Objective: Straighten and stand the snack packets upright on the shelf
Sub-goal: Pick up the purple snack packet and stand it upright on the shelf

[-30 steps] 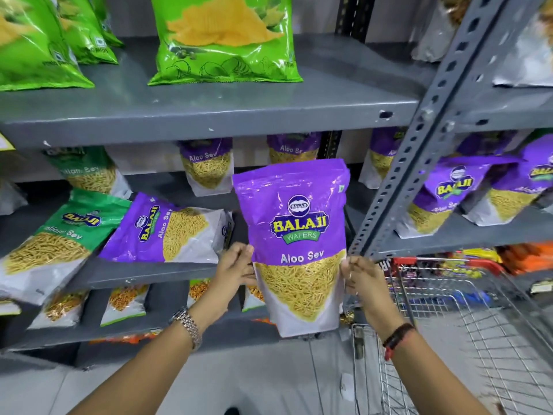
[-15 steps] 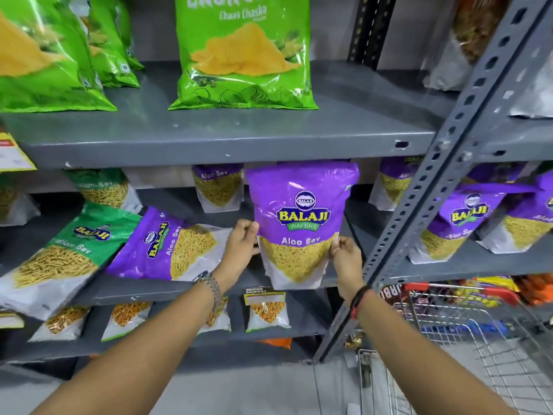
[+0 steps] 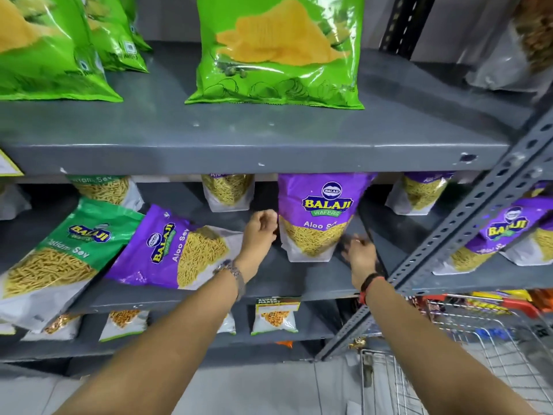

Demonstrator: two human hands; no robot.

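Observation:
A purple Balaji Aloo Sev packet (image 3: 320,217) stands upright on the grey middle shelf (image 3: 299,283), its top hidden behind the shelf above. My left hand (image 3: 260,232) is beside its left edge with fingers curled, a thin dark gap between them. My right hand (image 3: 359,256), blurred, is at the packet's lower right corner with fingers spread and nothing in it. Left of my hands, a second purple Aloo Sev packet (image 3: 173,250) lies tilted on its side. A green Ratlam Sev packet (image 3: 65,256) leans over the shelf's front edge.
More sev packets (image 3: 227,193) stand at the back of the shelf. Green chip bags (image 3: 278,49) sit on the upper shelf (image 3: 239,151). A perforated grey post (image 3: 449,244) slants at the right, with leaning purple packets (image 3: 502,232) beyond it. A wire cart (image 3: 449,354) stands below right.
The purple packet went from in front of the shelf to standing on the middle shelf. Both hands have come off its sides; the right hand has dropped towards its lower corner.

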